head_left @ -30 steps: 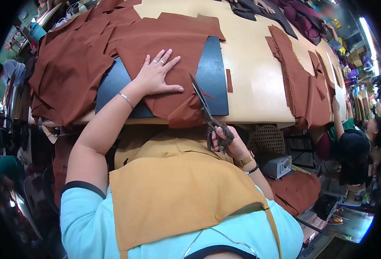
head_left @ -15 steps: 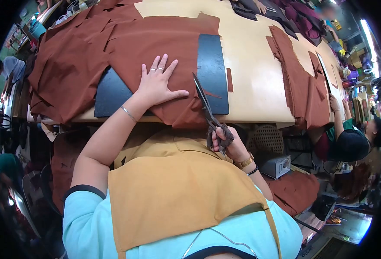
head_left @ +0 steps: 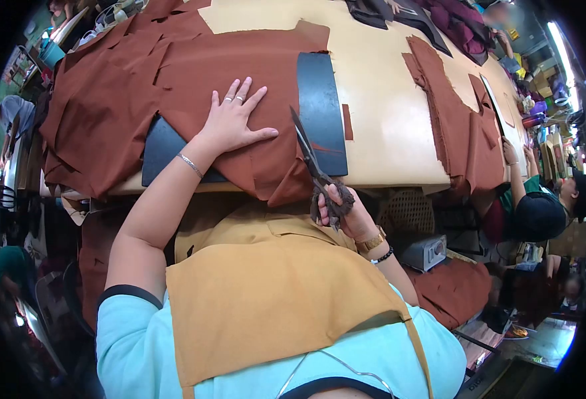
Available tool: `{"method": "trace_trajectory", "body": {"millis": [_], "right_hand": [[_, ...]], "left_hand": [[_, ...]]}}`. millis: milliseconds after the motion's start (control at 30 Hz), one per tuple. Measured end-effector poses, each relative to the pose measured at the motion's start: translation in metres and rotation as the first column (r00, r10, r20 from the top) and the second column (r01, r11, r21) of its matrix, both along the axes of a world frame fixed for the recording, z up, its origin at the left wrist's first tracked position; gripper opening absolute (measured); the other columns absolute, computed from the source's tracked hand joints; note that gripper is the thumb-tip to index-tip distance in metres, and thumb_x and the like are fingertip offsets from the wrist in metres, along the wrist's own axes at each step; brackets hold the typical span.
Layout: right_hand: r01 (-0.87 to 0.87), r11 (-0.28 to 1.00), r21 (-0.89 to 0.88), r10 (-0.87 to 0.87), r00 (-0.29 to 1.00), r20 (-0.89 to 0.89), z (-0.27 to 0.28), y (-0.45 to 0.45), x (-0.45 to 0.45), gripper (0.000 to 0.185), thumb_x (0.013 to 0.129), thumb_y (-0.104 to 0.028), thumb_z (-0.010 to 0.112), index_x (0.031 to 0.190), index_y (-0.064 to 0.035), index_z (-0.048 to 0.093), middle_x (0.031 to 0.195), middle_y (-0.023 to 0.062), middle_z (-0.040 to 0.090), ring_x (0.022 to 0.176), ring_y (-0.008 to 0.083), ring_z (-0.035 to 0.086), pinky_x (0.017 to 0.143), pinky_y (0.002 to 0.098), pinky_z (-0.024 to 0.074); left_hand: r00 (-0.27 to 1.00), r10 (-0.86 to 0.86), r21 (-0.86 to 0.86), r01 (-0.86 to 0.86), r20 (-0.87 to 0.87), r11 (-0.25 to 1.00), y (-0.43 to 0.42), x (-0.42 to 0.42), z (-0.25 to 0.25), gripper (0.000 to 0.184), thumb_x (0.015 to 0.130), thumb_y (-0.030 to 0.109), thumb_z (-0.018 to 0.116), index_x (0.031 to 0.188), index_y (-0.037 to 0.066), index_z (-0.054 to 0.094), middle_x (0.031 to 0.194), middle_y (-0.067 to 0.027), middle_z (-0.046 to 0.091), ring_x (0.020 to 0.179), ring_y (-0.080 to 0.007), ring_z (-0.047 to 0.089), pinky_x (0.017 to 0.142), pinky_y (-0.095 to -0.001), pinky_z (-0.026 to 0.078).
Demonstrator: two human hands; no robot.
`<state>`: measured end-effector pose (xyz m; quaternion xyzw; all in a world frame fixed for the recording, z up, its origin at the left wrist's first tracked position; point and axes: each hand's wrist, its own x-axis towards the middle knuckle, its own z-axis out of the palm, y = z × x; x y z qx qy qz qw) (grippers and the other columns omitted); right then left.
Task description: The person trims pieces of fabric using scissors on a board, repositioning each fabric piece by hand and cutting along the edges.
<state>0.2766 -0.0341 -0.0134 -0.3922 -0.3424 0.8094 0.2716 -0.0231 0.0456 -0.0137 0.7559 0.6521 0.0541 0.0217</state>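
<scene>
My left hand (head_left: pixel 236 124) lies flat with spread fingers on the reddish-brown fabric (head_left: pixel 239 63), pressing it against the table. A pair of scissors (head_left: pixel 311 158) with cloth-wrapped handles is gripped in my right hand (head_left: pixel 351 216) at the table's near edge. The blades point away from me along the fabric's right edge, over a dark blue board (head_left: pixel 326 110). Part of this board is under the fabric. A thin sliver of brown fabric shows beside the blades. Whether the blades are fully closed is hard to make out.
A small brown scrap (head_left: pixel 348 122) lies right of the board on the pale table (head_left: pixel 386 100). More brown cut pieces (head_left: pixel 449 113) hang over the near edge at right. Dark garments (head_left: pixel 406 16) lie at the back. A co-worker in a dark cap (head_left: pixel 539 216) is at the right.
The view has shifted slightly, so the table things appear a little further left. My left hand has slid slightly left and away from me. The scissors stay in my right hand.
</scene>
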Motion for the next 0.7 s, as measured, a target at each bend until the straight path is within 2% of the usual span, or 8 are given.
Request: {"method": "trace_trajectory", "body": {"millis": [200,500,667,700], "right_hand": [[-0.002,0.998,0.06,0.0,0.999,0.032,-0.008,-0.011,0.007,0.037,0.091,-0.04,0.062,0.082,-0.0039,0.058,0.065,0.0033,0.059,0.054,0.0102,0.057,0.054,0.0246,0.0514],[0.009,1.0,0.003,-0.009,1.0,-0.005,-0.001,-0.002,0.002,0.04,0.091,-0.042,0.061,0.084,-0.0035,0.058,0.065,0.0032,0.059,0.055,0.0103,0.059,0.054,0.0251,0.0525],[0.029,1.0,0.008,-0.029,1.0,-0.008,-0.006,-0.005,0.003,0.036,0.091,-0.039,0.063,0.083,-0.0042,0.057,0.065,0.0027,0.058,0.055,0.0099,0.059,0.054,0.0249,0.0524],[0.031,0.999,0.017,-0.031,0.999,-0.018,-0.009,-0.008,0.004,0.035,0.091,-0.038,0.063,0.083,-0.0043,0.057,0.065,0.0026,0.058,0.055,0.0098,0.059,0.054,0.0248,0.0522]], "left_hand": [[0.999,0.054,0.034,-0.054,-0.004,0.998,-0.004,0.003,-0.002,0.097,0.072,0.077,0.055,0.148,0.022,0.029,0.156,-0.0149,0.018,0.144,-0.0349,0.015,0.109,-0.0663,0.015],[1.0,0.016,0.048,-0.018,0.024,0.999,-0.015,0.013,-0.003,0.098,0.072,0.077,0.055,0.148,0.021,0.03,0.155,-0.0166,0.019,0.143,-0.0368,0.016,0.107,-0.0681,0.015],[1.0,0.016,0.045,-0.017,0.017,0.999,-0.017,0.014,-0.005,0.102,0.071,0.083,0.048,0.148,0.02,0.03,0.154,-0.0189,0.019,0.143,-0.0367,0.016,0.109,-0.0664,0.012],[1.0,0.021,0.042,-0.022,0.018,0.999,-0.018,0.014,-0.003,0.1,0.071,0.081,0.05,0.148,0.02,0.03,0.155,-0.0182,0.019,0.143,-0.0369,0.016,0.108,-0.067,0.013]]}}
